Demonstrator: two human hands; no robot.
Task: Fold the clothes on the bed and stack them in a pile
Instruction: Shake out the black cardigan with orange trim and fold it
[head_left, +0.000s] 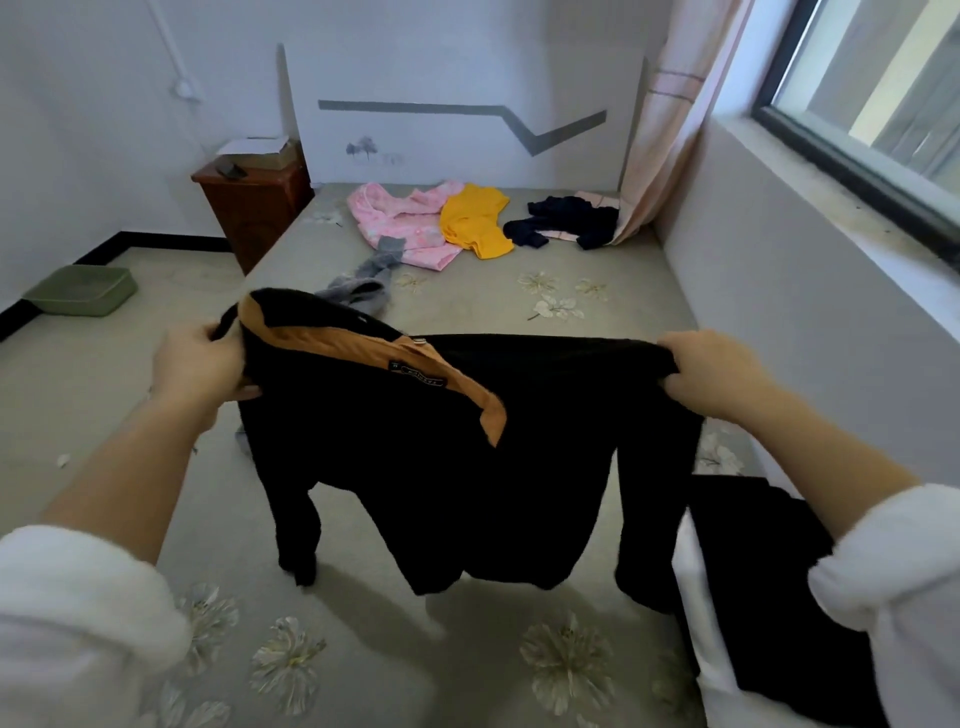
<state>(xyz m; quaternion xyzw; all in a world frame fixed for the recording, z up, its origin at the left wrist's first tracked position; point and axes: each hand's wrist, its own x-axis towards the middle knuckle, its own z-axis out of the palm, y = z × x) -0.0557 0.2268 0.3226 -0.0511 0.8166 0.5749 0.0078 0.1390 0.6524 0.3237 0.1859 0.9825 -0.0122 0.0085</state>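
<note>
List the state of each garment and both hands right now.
black top: held up, unfolded, hanging free
left hand: grips the top's upper edge
right hand: grips the top's upper edge
pink garment: spread out, unfolded
yellow garment: crumpled, unfolded
dark blue garment: crumpled, unfolded
grey garment: loose, unfolded
black cloth: lying flat, near right

The top (441, 457) is looking like matt, fuzzy black cloth, its tan collar (337, 347) smoother. The sheet (467, 291) is showing matt printed cloth. The cabinet (249, 208) is shining like varnished wood; the basin (78, 306) is looking like dull plastic.
</note>
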